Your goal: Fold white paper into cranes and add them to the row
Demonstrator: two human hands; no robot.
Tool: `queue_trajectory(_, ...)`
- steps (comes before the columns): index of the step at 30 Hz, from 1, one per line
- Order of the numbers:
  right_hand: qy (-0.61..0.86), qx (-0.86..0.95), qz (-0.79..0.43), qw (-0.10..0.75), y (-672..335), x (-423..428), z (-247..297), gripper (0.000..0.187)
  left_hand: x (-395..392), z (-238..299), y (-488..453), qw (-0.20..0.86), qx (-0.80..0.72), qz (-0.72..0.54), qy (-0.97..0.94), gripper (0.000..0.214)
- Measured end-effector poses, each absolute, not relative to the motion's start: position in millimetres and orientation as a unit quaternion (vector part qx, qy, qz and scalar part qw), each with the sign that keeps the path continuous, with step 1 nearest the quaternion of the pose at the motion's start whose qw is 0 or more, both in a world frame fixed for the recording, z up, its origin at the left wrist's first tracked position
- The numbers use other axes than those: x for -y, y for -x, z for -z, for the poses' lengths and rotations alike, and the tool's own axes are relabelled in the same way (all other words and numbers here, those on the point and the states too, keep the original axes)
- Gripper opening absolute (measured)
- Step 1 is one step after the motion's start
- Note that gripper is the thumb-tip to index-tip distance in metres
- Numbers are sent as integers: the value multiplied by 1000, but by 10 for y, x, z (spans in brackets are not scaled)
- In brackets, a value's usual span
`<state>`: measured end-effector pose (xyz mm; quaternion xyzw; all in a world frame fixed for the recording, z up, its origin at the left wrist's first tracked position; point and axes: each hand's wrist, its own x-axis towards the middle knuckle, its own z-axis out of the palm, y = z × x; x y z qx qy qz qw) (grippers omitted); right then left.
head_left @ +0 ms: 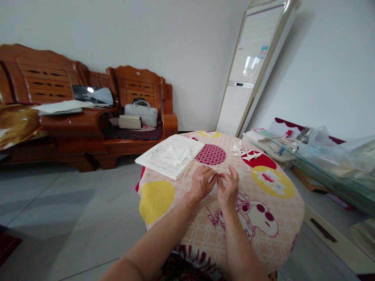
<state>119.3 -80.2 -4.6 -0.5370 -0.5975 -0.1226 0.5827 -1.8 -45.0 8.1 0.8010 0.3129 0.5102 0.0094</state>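
Over the middle of the cloth-covered table, my left hand (202, 180) and my right hand (229, 186) meet at the fingertips. Both are closed in a pinch, and whatever they hold is too small or hidden to make out. Just beyond my left hand lies a stack of printed sheets (155, 158). On it rest several pieces of folded white paper (176, 153). Several white folded paper cranes (249, 155) sit at the table's far right, past my right hand.
A patterned tablecloth (156, 201) covers the round table. To the right stands a glass-topped cabinet (325, 166) with papers and a clear plastic bag (318, 140). Wooden chairs (140, 84) holding bags line the wall at left. A tall air conditioner (243, 74) stands behind.
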Motion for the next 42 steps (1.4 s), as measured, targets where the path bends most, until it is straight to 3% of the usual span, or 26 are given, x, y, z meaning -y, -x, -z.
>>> queue_trajectory(18, 552, 592, 118, 576, -1212, 816, 43, 10, 480, -127, 26, -46, -284, -463, -838, 18)
queue_trajectory(27, 545, 594, 127, 578, -1202, 813, 49, 10, 465, -111, 30, 91, -278, -527, -798, 8)
queue_trajectory(42, 533, 610, 120, 574, -1183, 809, 62, 10, 439, -109, 21, 193, -349, -552, -732, 5)
